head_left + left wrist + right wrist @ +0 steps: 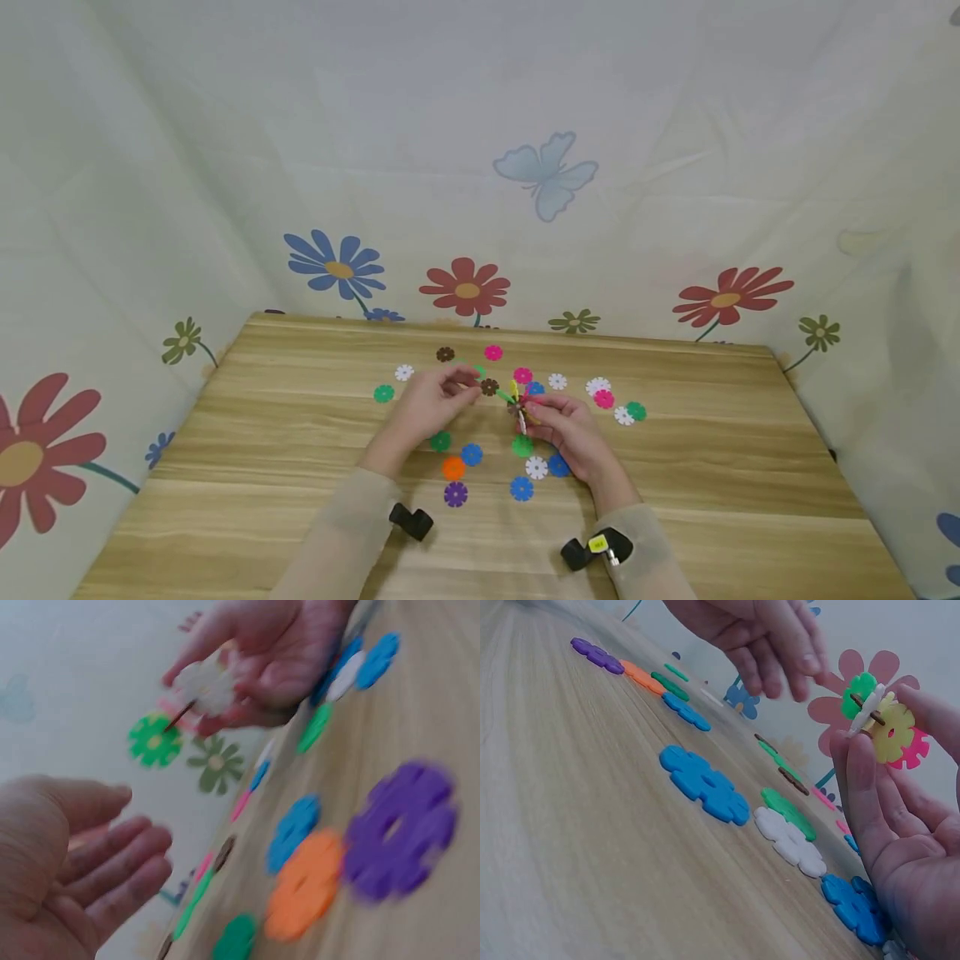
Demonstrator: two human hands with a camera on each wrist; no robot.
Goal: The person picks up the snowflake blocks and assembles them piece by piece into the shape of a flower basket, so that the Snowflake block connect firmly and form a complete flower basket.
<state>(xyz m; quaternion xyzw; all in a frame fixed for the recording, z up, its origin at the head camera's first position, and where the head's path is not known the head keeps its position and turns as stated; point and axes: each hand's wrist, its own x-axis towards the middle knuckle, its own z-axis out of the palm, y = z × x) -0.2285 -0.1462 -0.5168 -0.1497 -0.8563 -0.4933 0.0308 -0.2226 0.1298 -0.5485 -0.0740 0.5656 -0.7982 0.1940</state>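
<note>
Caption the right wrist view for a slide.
Right hand holding a cluster of joined notched discs, open left hand nearby, above a wooden tabletop.

Cluster (892,720): green, white, yellow, pink, brown. Lower centre: 1 purple disc (456,496), 1 orange disc (453,468). Curtain (390,108): white, flower print.

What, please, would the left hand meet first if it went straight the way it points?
Probably the green disc of the joined cluster in the right hand; the brown disc just ahead in the head view seems lower, on the table, though depth is unclear.
</note>
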